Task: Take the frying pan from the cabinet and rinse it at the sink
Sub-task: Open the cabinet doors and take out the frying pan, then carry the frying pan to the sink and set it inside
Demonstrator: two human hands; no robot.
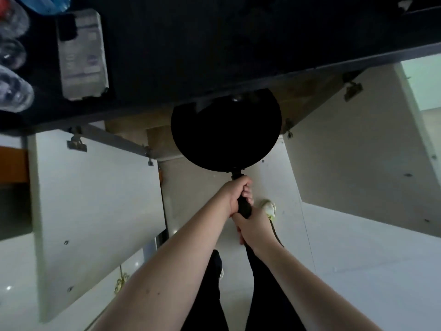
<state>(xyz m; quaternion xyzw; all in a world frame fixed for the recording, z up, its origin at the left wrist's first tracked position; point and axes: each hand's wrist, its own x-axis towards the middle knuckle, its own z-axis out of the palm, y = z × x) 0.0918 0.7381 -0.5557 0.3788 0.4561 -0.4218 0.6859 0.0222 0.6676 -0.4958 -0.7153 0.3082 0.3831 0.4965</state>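
A dark desk point(214, 44) is seen from above along the far side of the view, with a pale tiled floor point(358, 271) spread out below it. Under the desk edge a cabinet point(310, 96) stands open: one white door point(95, 199) is swung out to the left and another white door point(358, 151) to the right, metal hinges showing at their far corners. On the far left of the desk a rectangular carton point(82, 56) with printed labels is laid flat, and just to its left several clear glasses point(13, 89) are grouped together. The black frying pan point(225, 130) is held out between the two doors, in front of the cabinet opening, its far rim tucked just beneath the desk edge and its handle point(244, 206) pointing toward the near side. The handle is gripped by both hands: the left hand point(237, 194) is wrapped around it closer to the pan, fingers curled tight, and the right hand point(253, 226) is closed around the handle's near end, just behind the left. Dark trouser legs point(214, 295) and a pale shoe point(269, 206) are visible on the floor below the arms.
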